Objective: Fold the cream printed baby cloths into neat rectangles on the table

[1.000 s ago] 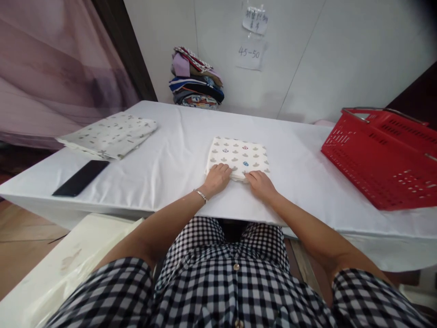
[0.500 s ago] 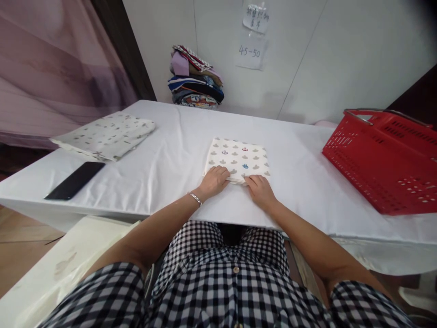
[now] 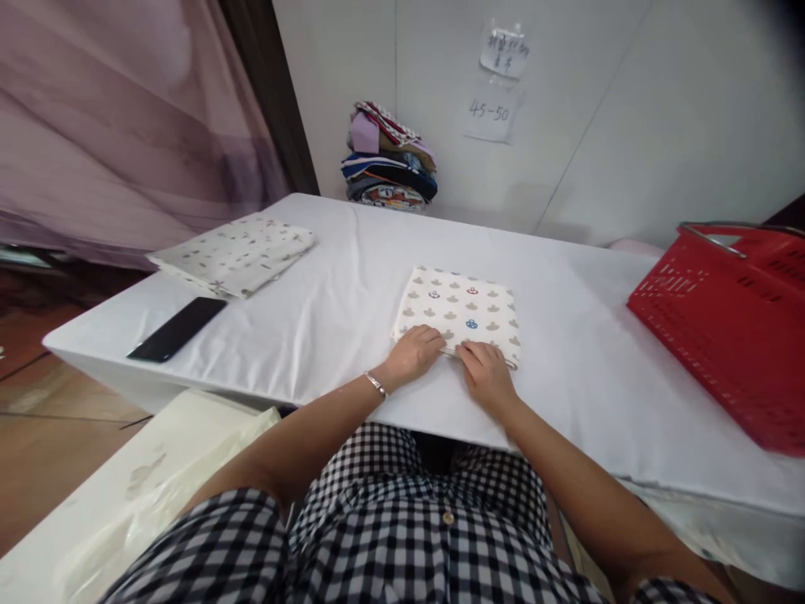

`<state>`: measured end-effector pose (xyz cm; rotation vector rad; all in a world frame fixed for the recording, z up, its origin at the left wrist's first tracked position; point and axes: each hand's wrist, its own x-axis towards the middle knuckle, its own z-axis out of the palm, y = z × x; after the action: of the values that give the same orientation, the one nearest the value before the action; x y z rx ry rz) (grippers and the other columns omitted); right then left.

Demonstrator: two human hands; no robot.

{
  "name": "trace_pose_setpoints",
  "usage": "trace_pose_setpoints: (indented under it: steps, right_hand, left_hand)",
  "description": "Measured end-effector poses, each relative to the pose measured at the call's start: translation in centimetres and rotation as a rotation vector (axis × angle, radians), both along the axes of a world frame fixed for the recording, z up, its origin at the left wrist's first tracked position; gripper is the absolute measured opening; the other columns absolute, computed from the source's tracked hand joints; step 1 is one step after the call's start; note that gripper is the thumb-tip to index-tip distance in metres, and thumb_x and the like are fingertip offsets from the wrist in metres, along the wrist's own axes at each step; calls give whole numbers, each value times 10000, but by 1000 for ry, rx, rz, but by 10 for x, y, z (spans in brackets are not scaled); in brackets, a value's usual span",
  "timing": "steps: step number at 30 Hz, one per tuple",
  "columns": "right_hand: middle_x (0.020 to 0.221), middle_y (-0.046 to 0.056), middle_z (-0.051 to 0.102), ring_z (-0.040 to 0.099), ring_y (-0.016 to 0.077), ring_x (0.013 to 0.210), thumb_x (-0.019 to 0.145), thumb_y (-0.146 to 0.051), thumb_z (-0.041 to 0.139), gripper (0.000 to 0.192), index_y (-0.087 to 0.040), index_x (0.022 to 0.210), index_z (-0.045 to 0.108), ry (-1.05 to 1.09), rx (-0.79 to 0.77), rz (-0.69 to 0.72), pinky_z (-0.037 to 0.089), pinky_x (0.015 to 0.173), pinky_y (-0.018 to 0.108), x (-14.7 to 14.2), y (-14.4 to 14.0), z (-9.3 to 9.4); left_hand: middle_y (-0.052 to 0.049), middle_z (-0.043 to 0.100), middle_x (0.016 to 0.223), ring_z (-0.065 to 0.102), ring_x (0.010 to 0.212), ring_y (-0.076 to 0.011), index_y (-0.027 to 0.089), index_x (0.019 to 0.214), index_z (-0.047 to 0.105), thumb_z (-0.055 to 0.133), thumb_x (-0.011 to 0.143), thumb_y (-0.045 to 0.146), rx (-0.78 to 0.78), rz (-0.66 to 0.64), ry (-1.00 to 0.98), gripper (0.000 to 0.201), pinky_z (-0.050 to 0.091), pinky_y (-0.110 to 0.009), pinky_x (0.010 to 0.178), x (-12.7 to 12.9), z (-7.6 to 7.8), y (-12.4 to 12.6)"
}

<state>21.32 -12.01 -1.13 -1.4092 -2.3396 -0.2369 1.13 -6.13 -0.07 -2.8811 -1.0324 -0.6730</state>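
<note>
Two hands palm-down on the folded cloth [image 3: 462, 310] at the bench [image 3: 327, 310] middle: my left hand [image 3: 415, 354] and right hand [image 3: 484, 373] lie flat along its near edge, fingers extended, gripping nothing.

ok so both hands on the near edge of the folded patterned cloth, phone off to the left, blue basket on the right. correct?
Not quite: the basket is red, not blue, as the head view shows. The rest holds: the left hand and right hand rest on the near edge of the folded patterned cloth, and the phone lies off to the left on the table.
</note>
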Motion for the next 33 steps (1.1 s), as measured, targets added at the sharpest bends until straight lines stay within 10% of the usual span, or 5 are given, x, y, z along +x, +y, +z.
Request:
trace_pose_setpoints:
  steps: [7,11,19,29,33]
  right_hand:
    - [1181,110,574,475,244,1070,879,-128,401,408,-199,1252,549,55,11,21,357,911,396,1,-2,-3]
    - [1185,110,568,475,251,1067,877,-137,400,395,-191,1239,550,78,18,24,350,922,404,1,-1,-6]
    - [1184,113,566,475,254,1060,875,-145,412,391,-195,1239,544,80,14,8,352,899,399,-1,-2,-5]
    - [1177,117,568,468,245,1078,864,-95,399,411,-162,1244,544,119,58,55,359,920,400,-3,-3,-8]
    - [1171,125,569,468,251,1075,858,-92,415,402,-143,1233,549,130,68,63,367,910,403,-4,-2,-8]
  left_hand:
    - [-79,638,999,559,956,-188,189,978,638,457,924,281,-69,90,-144,210,463,-356,865,-55,-2,5]
    - [-36,665,887,604,818,-167,200,894,656,536,857,376,-324,380,-399,217,483,-299,765,-81,-5,4]
    - [-1,673,791,602,669,-144,208,896,662,536,791,547,-699,687,-665,376,463,-265,652,-66,1,9]
    - [12,623,755,597,692,-143,187,967,614,578,768,284,-637,720,-581,225,465,-264,661,-50,-4,23]
    - [-64,636,947,597,865,-206,173,1021,599,532,828,243,-245,613,-404,216,474,-340,771,-42,3,15]
